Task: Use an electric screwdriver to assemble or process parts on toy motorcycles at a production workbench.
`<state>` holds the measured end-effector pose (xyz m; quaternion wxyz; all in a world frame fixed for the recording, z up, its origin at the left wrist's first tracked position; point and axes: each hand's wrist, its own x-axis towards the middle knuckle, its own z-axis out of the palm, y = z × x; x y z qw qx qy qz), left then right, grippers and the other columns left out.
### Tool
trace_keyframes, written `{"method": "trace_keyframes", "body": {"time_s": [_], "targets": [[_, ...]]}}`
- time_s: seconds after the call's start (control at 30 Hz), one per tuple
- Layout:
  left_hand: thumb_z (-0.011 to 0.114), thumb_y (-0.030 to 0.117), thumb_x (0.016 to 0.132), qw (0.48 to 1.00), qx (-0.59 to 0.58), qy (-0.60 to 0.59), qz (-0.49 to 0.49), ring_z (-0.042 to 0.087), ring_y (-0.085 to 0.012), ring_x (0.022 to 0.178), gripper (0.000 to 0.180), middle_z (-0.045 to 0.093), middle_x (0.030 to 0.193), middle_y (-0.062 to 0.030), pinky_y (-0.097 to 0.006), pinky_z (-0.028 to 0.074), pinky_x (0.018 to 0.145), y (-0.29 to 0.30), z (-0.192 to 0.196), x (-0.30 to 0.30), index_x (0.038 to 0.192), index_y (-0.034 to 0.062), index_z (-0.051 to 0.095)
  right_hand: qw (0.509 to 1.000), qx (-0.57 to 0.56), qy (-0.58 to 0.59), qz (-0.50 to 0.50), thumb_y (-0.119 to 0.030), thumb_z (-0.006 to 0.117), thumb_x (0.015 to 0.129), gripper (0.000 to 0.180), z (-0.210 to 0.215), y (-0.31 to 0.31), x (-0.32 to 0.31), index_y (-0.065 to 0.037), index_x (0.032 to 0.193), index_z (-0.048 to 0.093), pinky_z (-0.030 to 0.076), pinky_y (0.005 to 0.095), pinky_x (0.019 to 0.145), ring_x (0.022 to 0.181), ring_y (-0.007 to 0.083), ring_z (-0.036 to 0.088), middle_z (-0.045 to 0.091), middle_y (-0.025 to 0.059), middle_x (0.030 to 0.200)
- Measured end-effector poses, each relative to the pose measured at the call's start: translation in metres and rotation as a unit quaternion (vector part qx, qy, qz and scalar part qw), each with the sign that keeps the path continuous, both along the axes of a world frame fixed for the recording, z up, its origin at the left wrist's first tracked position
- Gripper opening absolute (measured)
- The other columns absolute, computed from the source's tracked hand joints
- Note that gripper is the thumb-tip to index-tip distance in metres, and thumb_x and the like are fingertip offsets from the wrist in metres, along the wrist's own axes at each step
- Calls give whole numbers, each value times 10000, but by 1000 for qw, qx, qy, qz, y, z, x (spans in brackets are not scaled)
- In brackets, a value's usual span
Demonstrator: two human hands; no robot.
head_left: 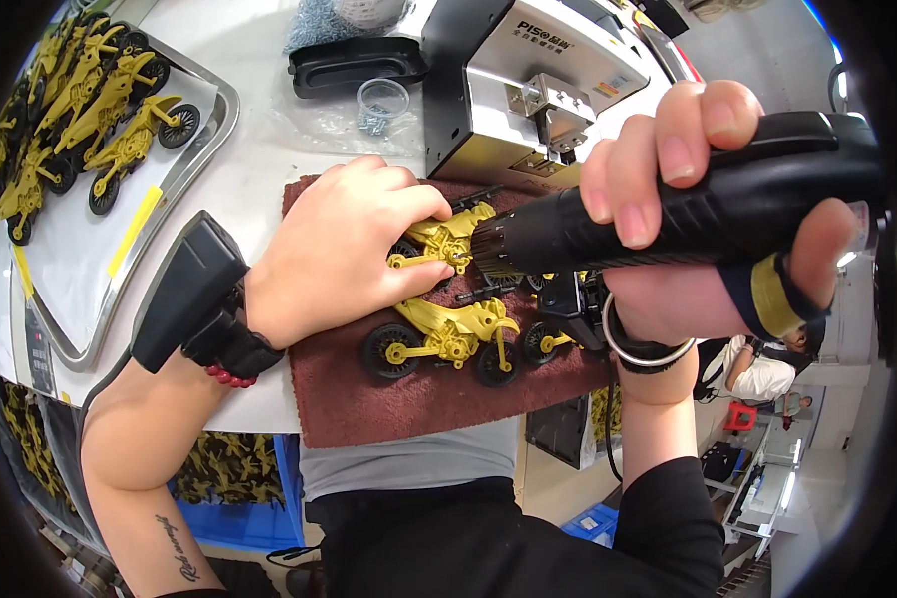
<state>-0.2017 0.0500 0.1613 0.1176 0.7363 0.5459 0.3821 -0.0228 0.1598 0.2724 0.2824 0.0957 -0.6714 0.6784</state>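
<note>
My left hand [344,239] pinches a yellow toy motorcycle [438,239] with black wheels between thumb and fingers, holding it down on a brown towel [368,414]. My right hand [658,189] is wrapped round a thick black electric screwdriver [727,184], which lies almost level. Its tip meets the side of the held motorcycle, close to my left thumb. Just nearer to me, a second yellow toy motorcycle [453,334] rests on the towel, untouched. More motorcycle parts, including a black wheel [540,342], show partly beneath the screwdriver and right wrist.
At the left, a metal tray [231,110] holds several yellow motorcycles. Behind the towel stands a silver and black screw feeder [493,85]. Beside it are a clear cup of screws [381,105] and a black tray [354,65]. A blue crate [239,523] of yellow parts sits below the table.
</note>
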Motion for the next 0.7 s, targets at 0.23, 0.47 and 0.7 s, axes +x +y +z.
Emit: {"method": "trace_keyframes", "body": {"time_s": [0.23,0.47,0.7], "targets": [[780,222,671,1000,-7,0,4,558,-276,849,342,602,846,-86,-373,461,762,0,-1,0,949,72,648,996,-71,-32,-52,-641,567,810,651,-8,-12,-5,-52,1079,495,414,331,648,650,165,526,498,54,912],[782,220,670,1000,-19,-3,3,547,-277,857,328,602,857,-86,-375,456,771,0,0,1,932,69,657,990,-101,-51,-83,-639,583,806,647,-6,-19,-8,-49,1054,489,417,335,632,624,166,525,505,52,895],[776,234,689,999,-34,-8,9,535,-273,874,320,596,863,-85,-372,452,782,-1,-1,1,929,61,657,998,52,-16,-20,-585,585,821,600,5,-2,3,-37,1042,483,404,353,641,665,180,532,496,64,910]]}}
